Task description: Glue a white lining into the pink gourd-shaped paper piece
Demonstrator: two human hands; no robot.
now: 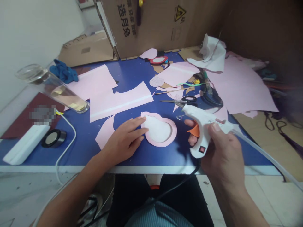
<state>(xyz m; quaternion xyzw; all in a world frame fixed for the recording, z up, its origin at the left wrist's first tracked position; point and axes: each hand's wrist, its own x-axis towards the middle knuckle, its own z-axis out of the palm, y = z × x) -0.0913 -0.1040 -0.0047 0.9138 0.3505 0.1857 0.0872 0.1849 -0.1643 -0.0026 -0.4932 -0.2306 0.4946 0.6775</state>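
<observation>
My right hand [223,154] grips a white hot glue gun [201,126], its fingers at the orange trigger. The nozzle points up and left, and a long clear glue stick [262,149] sticks out of the back. My left hand [125,138] lies with fingers stretched out, their tips on the left edge of a gourd-shaped pink piece [172,130]. Inside its pink border sits a white padded centre [157,129]. Scissors [181,101] with black handles rest just beyond the nozzle.
Pink sheets [118,101] and scraps cover much of the blue table. At left stand a glass bottle [68,94] of pale liquid, a roll of black tape [54,138] and a white bar-shaped device [26,145] with a cable. A large cardboard box [153,28] rises behind.
</observation>
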